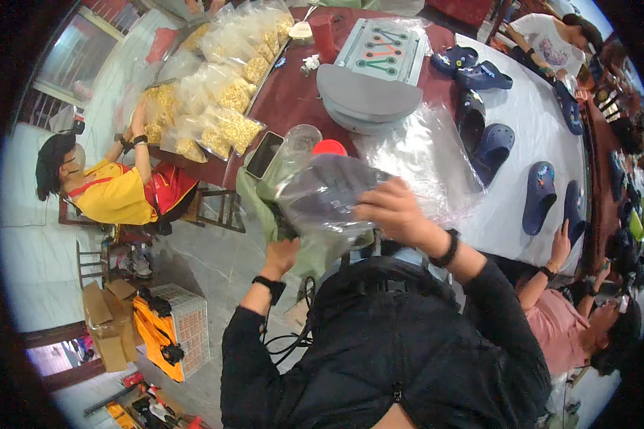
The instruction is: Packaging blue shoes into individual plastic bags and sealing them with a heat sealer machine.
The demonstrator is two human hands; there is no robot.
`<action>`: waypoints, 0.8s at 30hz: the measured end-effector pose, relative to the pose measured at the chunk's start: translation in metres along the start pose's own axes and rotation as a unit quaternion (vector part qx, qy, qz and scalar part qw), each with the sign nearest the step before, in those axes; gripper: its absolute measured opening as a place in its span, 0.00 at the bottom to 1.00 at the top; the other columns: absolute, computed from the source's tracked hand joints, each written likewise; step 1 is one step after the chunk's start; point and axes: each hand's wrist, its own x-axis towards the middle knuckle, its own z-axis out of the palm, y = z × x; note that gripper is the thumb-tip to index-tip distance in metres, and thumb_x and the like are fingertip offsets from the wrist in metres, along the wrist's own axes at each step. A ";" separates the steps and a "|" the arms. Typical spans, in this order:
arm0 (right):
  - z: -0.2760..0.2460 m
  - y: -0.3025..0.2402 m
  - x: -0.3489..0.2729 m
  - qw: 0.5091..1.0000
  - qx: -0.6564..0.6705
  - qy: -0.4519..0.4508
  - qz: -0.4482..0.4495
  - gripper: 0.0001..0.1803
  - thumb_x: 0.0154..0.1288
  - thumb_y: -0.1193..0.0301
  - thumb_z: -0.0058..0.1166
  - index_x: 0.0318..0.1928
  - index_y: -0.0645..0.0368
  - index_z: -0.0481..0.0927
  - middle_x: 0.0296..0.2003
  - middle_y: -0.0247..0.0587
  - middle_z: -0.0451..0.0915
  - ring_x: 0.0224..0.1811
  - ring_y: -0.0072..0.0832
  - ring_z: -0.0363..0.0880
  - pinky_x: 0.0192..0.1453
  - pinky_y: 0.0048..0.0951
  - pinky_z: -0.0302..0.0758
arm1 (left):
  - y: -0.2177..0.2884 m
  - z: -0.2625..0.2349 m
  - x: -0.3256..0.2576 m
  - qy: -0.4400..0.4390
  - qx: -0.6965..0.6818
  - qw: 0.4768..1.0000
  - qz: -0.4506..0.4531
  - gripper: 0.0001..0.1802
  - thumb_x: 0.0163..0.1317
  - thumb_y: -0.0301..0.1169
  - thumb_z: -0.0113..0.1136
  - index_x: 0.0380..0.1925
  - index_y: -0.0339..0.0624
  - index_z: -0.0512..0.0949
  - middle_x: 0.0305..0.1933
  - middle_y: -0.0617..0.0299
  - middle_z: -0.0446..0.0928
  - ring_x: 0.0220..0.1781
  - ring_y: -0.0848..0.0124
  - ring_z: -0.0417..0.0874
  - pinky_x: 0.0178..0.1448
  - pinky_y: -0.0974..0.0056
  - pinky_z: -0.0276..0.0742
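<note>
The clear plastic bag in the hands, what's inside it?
Through the clear plastic bag, held by the right hand and left hand, a dark, rounded thing shows. The crinkled plastic and glare blur it, so its kind cannot be told.

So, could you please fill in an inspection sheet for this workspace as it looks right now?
Surface: dark red table beside a white-covered table.
Job's things: a clear plastic bag with a dark shoe inside, held over the table edge.
Clutter: stacked grey trays, dark blue clogs, loose plastic sheet, phone, red cap, bags of yellow snacks.
Grippers: left hand grips the bag from below; right hand has its fingers on top of it.
Cables: black cables hang by the person's left arm.
Surroundings: other people seated at the tables; cardboard boxes and a crate on the floor.
</note>
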 end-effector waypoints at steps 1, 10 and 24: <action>0.022 0.001 0.003 0.999 -0.002 -0.036 -0.041 0.17 0.41 0.70 0.53 0.38 0.50 0.77 0.40 0.29 0.74 0.37 0.27 0.70 0.42 0.31 0.65 | -0.009 -0.002 -0.011 0.074 -0.074 0.994 0.035 0.08 0.53 0.29 0.49 0.30 0.47 0.77 0.22 0.54 0.76 0.27 0.59 0.80 0.32 0.54 0.73; 0.201 -0.029 0.019 0.983 0.041 -0.124 -0.129 0.02 0.49 0.68 0.49 0.24 0.48 0.75 0.28 0.32 0.72 0.38 0.31 0.70 0.40 0.34 0.66 | -0.061 -0.050 -0.077 0.087 -0.013 0.995 0.044 0.15 0.45 0.20 0.51 0.36 0.42 0.77 0.33 0.52 0.74 0.43 0.54 0.73 0.56 0.50 0.64; 0.226 0.005 -0.094 0.720 0.149 -0.641 0.221 0.29 0.62 0.55 0.45 0.58 0.60 0.64 0.51 0.50 0.73 0.54 0.46 0.69 0.57 0.47 0.64 | -0.074 -0.062 -0.068 0.234 -0.060 0.970 0.004 0.10 0.45 0.17 0.48 0.31 0.34 0.70 0.32 0.50 0.70 0.42 0.53 0.70 0.61 0.44 0.59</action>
